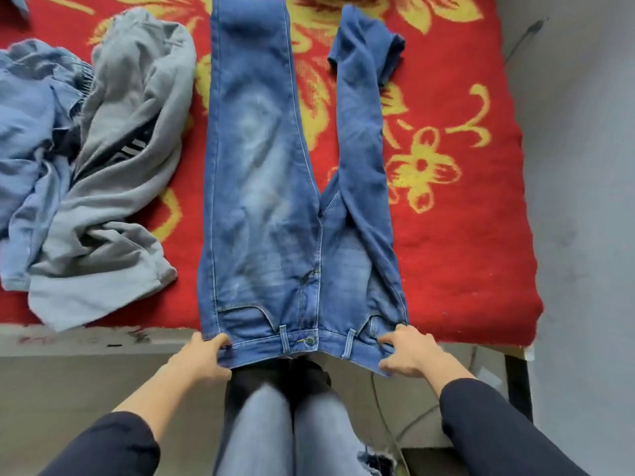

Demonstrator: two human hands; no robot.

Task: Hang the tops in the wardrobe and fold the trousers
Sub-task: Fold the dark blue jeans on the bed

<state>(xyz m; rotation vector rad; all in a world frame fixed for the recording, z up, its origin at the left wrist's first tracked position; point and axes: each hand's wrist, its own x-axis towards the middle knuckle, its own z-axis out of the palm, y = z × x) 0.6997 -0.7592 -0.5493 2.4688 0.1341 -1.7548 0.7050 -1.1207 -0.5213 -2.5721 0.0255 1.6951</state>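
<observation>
A pair of blue jeans (268, 187) lies front side up on the red and yellow flowered blanket (457, 214), legs pointing away from me and spread in a V, the right leg's end folded back. The waistband hangs over the near edge of the bed. My left hand (202, 355) pinches the left corner of the waistband. My right hand (409, 352) grips the right corner, thumb on top.
A heap of clothes lies at the left of the bed: a grey hooded top (120, 187) over light blue garments (31, 111). The bed's pale frame edge (86, 338) runs below the blanket. A grey floor (584, 166) and a cable are at the right.
</observation>
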